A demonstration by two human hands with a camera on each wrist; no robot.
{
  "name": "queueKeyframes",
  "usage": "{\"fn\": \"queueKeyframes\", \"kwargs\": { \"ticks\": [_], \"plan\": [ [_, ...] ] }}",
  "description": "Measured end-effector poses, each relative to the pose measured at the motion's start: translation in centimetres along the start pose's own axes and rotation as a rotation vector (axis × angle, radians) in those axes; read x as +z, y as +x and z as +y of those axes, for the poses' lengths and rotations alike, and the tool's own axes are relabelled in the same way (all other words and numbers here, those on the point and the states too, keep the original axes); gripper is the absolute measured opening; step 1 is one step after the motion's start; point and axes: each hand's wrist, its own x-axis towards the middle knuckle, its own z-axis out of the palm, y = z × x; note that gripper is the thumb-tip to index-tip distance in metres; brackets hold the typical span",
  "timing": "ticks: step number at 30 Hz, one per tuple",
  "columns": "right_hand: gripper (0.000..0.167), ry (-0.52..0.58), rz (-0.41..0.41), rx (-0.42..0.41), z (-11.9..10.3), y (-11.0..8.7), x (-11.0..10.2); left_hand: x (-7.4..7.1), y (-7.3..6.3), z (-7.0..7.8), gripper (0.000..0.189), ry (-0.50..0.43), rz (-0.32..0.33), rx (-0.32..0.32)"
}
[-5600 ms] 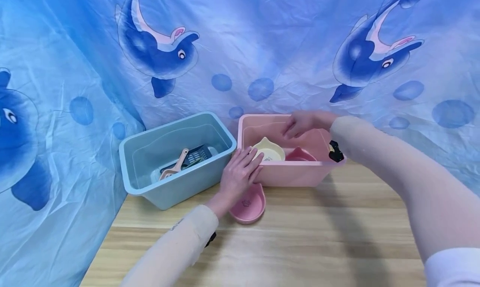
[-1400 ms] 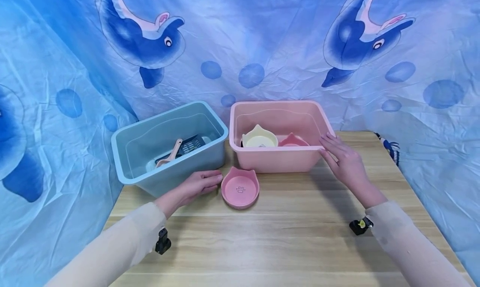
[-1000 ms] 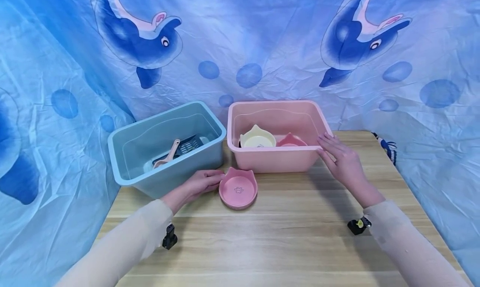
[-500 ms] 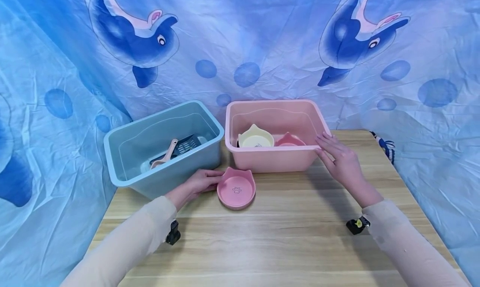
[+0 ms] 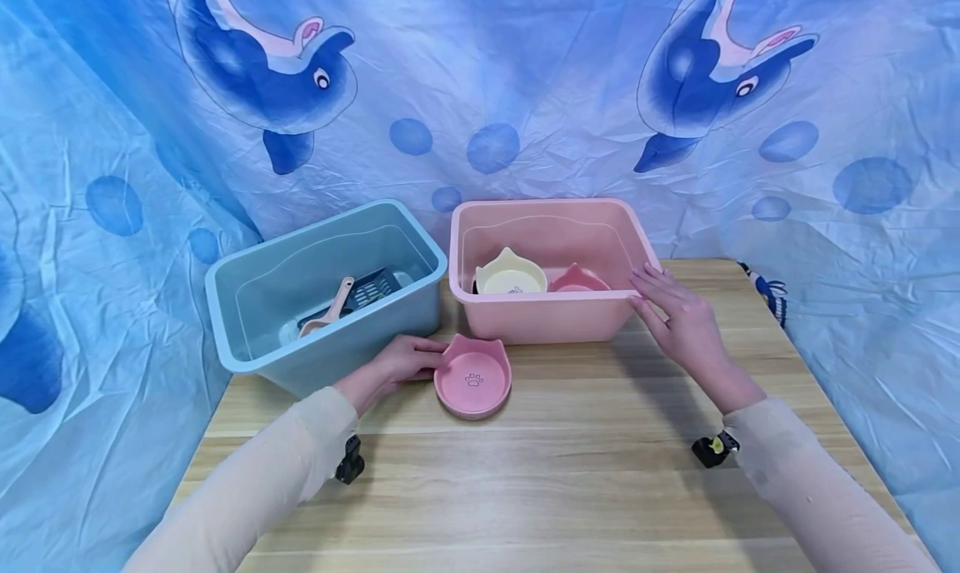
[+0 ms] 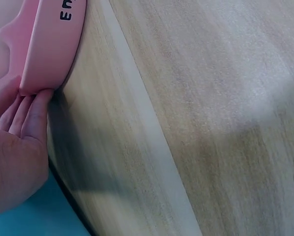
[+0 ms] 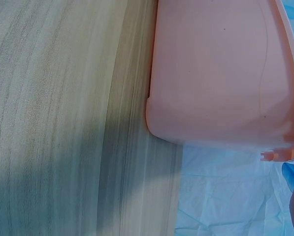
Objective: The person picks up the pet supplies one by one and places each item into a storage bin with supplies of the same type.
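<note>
In the head view a pink cat-eared bowl [image 5: 472, 380] with a paw print lies on the wooden table, in front of the two bins. My left hand [image 5: 399, 361] pinches its left side; in the left wrist view the thumb is at the rim and the fingertips [image 6: 36, 110] are against the outer wall. My right hand [image 5: 684, 319] rests on the right front corner of the pink bin [image 5: 551, 323], its fingers laid straight over the rim. Inside that bin sit a cream cat-eared bowl [image 5: 517, 277] and a darker pink one [image 5: 577, 280], partly hidden by the front wall.
A blue bin [image 5: 352, 352] stands at the left, angled, close to the pink bin. It holds a peach slotted scoop [image 5: 330, 308] and a dark slotted piece [image 5: 372, 290]. A dolphin-print sheet [image 5: 555, 82] hangs behind the wooden table [image 5: 525, 490].
My right hand has come out of the pink bin onto its corner. My left hand has left the bin's front rim and taken hold of the pink bowl, which has turned.
</note>
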Motion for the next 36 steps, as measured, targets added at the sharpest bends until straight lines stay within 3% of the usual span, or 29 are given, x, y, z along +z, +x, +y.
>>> {"fn": "queueKeyframes", "kwargs": {
  "ticks": [12, 24, 36],
  "plan": [
    [0.046, 0.007, 0.014, -0.011, -0.8, 0.3, -0.1, -0.1, -0.9, 0.4, 0.038, 0.072, 0.025, 0.017],
    [0.046, 0.013, 0.008, -0.013, -0.9, 0.5, -0.1, -0.6, -2.4, 0.6, 0.036, 0.056, -0.004, 0.035],
    [0.045, 0.005, 0.0, -0.004, -0.4, -0.2, -0.4, -0.2, -4.8, 3.6, 0.037, 0.073, -0.048, 0.017]
  ]
}}
